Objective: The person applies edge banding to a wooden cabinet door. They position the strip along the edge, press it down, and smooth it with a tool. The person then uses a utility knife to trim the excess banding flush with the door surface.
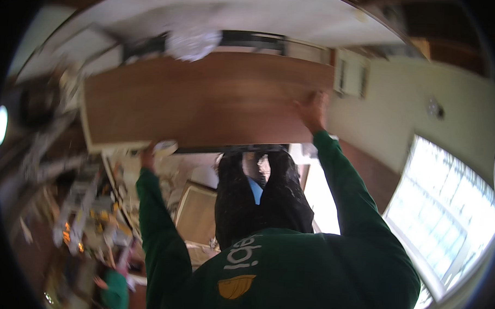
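A long brown wooden board [206,98] with pale edges lies across the view in front of me. At its near left edge is my left hand [147,155], its fingers closed on the edge; motion blurs them somewhat. Right beside that hand is a pale ring-shaped thing, like a roll of tape [166,148]; whether the hand also holds it is unclear. Near the board's right end, my right hand [314,111] lies on the top face, thumb apart from the fingers.
Beyond the board's far edge sits a crumpled clear plastic bundle [193,42], by a dark frame [251,41]. A smaller framed brown panel [196,214] is below, left of my legs. A bright window [444,210] is at right. Another person in green [114,291] is at lower left, among clutter.
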### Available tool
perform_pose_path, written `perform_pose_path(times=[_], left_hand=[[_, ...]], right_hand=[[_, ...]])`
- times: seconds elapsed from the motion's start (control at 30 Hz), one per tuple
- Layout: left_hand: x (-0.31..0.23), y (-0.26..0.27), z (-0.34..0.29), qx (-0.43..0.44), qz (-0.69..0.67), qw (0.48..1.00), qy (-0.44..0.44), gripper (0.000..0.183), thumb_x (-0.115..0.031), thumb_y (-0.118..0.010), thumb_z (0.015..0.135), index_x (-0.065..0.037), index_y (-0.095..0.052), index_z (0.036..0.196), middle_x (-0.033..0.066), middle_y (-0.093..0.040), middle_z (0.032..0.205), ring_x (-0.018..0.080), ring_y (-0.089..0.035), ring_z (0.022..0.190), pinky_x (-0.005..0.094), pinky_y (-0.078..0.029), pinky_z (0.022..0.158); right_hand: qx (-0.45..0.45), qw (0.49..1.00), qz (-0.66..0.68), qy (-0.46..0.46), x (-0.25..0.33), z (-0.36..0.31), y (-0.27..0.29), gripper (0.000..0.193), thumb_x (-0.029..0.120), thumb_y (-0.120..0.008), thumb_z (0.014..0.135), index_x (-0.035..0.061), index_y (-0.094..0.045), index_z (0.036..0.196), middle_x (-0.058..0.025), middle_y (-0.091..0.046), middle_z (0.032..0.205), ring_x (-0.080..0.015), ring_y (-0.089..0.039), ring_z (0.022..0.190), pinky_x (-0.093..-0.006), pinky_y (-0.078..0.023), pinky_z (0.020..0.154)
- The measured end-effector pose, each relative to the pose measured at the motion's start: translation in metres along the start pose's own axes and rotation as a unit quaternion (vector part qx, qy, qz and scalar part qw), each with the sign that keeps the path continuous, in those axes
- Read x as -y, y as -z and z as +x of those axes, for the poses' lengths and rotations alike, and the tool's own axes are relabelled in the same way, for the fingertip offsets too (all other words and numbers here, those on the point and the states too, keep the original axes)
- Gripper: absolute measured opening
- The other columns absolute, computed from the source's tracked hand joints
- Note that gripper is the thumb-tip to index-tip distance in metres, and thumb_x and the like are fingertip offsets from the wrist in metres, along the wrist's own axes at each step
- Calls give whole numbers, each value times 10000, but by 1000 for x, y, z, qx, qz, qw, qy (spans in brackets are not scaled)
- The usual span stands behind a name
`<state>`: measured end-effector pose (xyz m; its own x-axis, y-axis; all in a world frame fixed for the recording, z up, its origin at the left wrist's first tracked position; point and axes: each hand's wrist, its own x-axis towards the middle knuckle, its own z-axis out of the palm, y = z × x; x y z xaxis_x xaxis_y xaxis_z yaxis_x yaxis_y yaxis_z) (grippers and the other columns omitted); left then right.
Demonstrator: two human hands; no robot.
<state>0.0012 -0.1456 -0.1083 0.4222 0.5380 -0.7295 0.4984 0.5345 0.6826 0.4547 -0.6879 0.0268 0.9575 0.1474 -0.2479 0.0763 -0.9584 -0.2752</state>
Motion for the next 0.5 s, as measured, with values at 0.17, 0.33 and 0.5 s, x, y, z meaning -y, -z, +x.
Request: perform_pose_path(times=[0.17, 0.33, 0.5], left_hand=[[-32, -75, -27, -109, 172, 974, -99, 899, -515, -801, 823, 169, -505, 1325, 296, -609, 1312, 395, -553, 1255, 465, -394, 1084], [-26, -93, -63, -347, 361, 863, -70, 1277, -796, -672, 747, 147, -266, 1507, 367, -256, 1570, 459, -193, 1505, 505, -240, 1214], [-76, -122, -94, -393, 397, 796, -234, 1032, -614, -706, 832, 50, -329, 1528, 301, -267, 1599, 430, -232, 1502, 565, -252, 1186]], right_hand=[[68, 988, -48, 132, 48, -60, -17, 957, 431, -763, 848, 18, -283, 1566, -323, -228, 1595, -465, -194, 1501, -536, -208, 1224], [239, 897, 132, 348, 158, -104, -44, 826, 295, -727, 898, 27, -308, 1557, -229, -310, 1599, -400, -273, 1490, -495, -263, 1207], [281, 790, 114, 533, 278, -137, -48, 801, 264, -731, 869, 28, -344, 1529, -200, -431, 1517, -369, -409, 1401, -474, -351, 1153]])
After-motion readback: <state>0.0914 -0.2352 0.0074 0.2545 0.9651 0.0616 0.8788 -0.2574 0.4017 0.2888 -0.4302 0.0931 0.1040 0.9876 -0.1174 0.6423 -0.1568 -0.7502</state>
